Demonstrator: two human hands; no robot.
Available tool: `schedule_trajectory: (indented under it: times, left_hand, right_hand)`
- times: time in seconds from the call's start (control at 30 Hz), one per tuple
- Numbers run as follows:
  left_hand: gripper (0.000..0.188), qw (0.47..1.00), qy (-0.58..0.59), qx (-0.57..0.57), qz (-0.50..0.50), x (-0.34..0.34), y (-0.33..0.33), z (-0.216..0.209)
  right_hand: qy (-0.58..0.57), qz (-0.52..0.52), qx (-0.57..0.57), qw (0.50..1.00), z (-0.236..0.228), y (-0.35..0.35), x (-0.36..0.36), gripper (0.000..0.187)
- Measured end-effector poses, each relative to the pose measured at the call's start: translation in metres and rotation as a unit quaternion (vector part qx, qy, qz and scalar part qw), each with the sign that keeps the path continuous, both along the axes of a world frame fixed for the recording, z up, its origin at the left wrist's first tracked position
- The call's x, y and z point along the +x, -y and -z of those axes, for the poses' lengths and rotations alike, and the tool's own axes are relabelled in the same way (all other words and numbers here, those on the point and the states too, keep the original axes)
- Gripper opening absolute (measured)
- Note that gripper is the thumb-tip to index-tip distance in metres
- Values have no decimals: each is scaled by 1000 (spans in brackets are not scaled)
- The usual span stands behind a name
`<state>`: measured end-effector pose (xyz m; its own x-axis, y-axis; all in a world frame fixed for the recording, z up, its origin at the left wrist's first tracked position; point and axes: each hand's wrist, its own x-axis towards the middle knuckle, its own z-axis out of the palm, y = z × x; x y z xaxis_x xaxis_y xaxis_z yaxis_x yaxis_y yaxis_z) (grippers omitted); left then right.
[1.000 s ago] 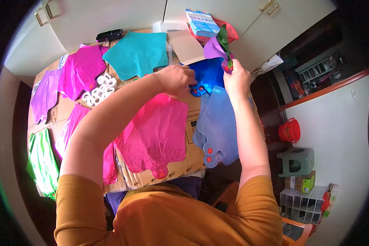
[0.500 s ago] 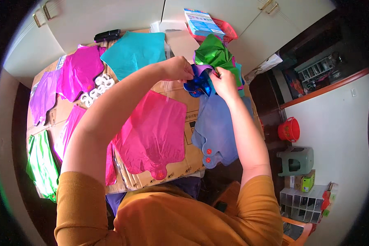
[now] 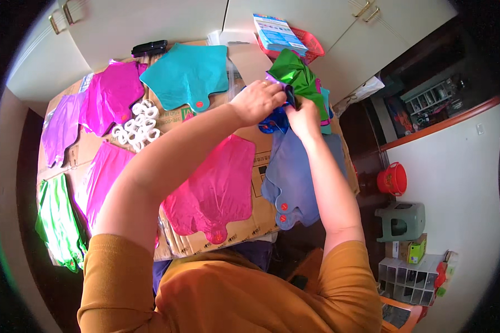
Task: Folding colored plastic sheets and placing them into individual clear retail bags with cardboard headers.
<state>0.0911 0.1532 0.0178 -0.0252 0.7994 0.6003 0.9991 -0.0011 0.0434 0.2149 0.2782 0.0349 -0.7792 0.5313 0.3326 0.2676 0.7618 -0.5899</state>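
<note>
Above the far right part of the cardboard-covered table, my left hand (image 3: pixel 259 102) and my right hand (image 3: pixel 305 117) are close together. Both have their fingers closed on a shiny dark blue foil balloon (image 3: pixel 273 121), bunched and deflated, with a strip of purple beside it. My fingers hide much of it. Just behind lies a green foil balloon (image 3: pixel 295 72), crumpled over purple and light blue ones. Beneath my right forearm, greyish-blue flat balloons (image 3: pixel 295 177) reach past the table edge. A flat pink balloon (image 3: pixel 219 188) lies to the left, partly under my left forearm.
A teal balloon (image 3: pixel 189 75), magenta (image 3: pixel 110 97), lilac (image 3: pixel 61 127) and bright green (image 3: pixel 58 222) ones spread leftward. White rings (image 3: pixel 139 127) are piled between them. At the back are a black object (image 3: pixel 149 49) and a red basket (image 3: pixel 311 45) with printed packs (image 3: pixel 278 33).
My left hand has moved slightly right and down, rolling over the dark blue balloon, which is now more covered. My right hand has shifted a little down.
</note>
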Motion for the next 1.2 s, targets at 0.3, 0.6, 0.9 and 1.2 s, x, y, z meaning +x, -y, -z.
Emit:
schedule_trajectory:
  times: [0.3,0.6,0.9,1.2]
  left_hand:
    - [23,987,-24,-139,-83,-7,13,8]
    - [16,993,-45,25,-111,-18,9,-11]
    - [24,969,-49,-94,-223,-42,19,-5]
    - [50,982,125,-139,-31,-2,11,12]
  right_hand:
    - [-75,119,-145,979,-9,-51,-3,28]
    - [7,-36,-44,998,-34,-31,0,24]
    - [-30,-32,-104,994,-31,-49,-3,24]
    - [6,-2,68,998,-62,-58,-7,29]
